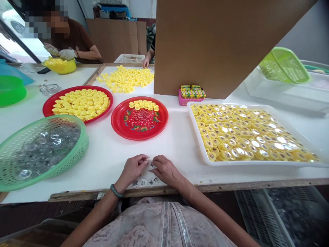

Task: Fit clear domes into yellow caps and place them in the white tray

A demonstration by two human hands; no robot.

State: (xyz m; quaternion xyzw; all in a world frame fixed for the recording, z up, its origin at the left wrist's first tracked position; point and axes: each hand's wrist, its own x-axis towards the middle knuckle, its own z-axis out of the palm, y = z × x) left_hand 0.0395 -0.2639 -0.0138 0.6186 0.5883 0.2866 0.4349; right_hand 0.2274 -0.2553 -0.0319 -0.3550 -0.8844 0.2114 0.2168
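My left hand (134, 168) and my right hand (166, 169) rest close together on the white table (108, 154) near its front edge. Both have their fingers pinched over a sheet of small round stickers (145, 181) that lies under them. What the fingertips pinch is too small to name. In front of my hands stands a red plate (139, 118) with a row of yellow caps along its far rim. A white tray (253, 135) full of yellow caps with shiny round tops sits to the right.
A green basket (38, 149) of clear round pieces stands at the left. A second red plate (77, 102) holds yellow caps. Loose yellow caps (127, 79), a pink box (191, 94), a cardboard sheet (218, 44) and another person with gloved hands (66, 53) are farther back.
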